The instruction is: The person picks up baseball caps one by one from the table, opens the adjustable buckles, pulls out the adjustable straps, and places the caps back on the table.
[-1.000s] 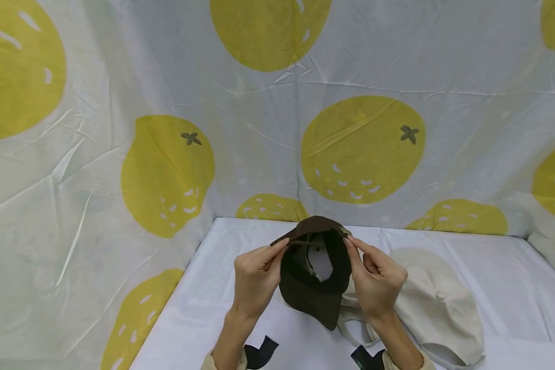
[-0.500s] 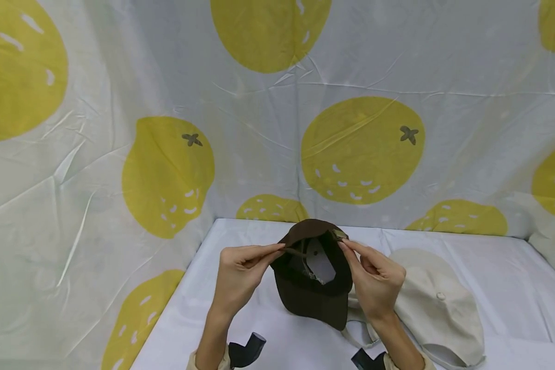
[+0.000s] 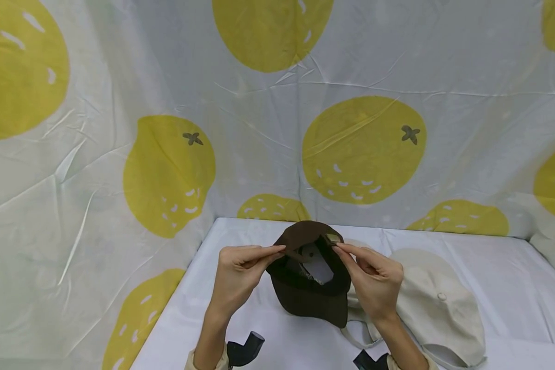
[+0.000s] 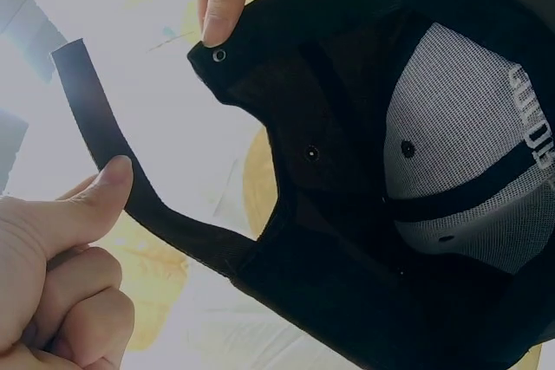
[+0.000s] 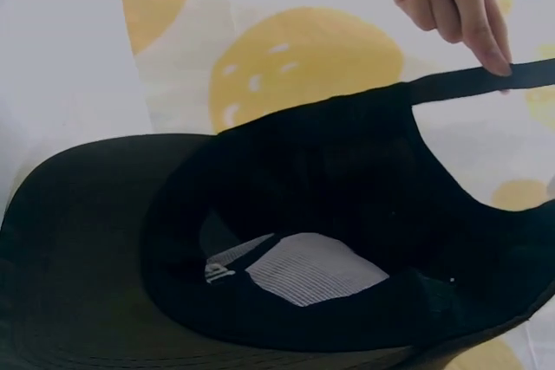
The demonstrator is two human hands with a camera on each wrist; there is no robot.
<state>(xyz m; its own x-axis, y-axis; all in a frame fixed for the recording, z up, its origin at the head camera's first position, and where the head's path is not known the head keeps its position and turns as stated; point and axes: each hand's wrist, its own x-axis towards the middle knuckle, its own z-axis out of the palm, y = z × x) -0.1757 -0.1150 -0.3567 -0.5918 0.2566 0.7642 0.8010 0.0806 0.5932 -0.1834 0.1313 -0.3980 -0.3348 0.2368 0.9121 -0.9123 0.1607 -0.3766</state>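
Note:
A dark brown baseball cap [image 3: 312, 306] hangs between my hands in the head view, opening toward me and brim down. My left hand [image 3: 238, 277] pinches its back strap [image 4: 143, 184] between thumb and fingers. The strap's free end sticks up beyond the thumb in the left wrist view. My right hand [image 3: 376, 282] pinches the opposite edge of the back opening, near a metal buckle [image 3: 333, 238]. A fingertip sits beside a small metal eyelet [image 4: 218, 55] there. Inside the crown a light mesh lining [image 5: 312, 270] shows.
A cream cap [image 3: 439, 308] lies on the white table [image 3: 254, 334] to the right, partly behind my right forearm. Another pale cap with a loose strap [image 3: 351, 339] shows behind the brown one. A lemon-print curtain [image 3: 259, 154] hangs around the table.
My left hand has shifted left and turned flatter, still pinching the strap. The right hand has edged left, narrowing the back opening. The cap's crown has dipped slightly.

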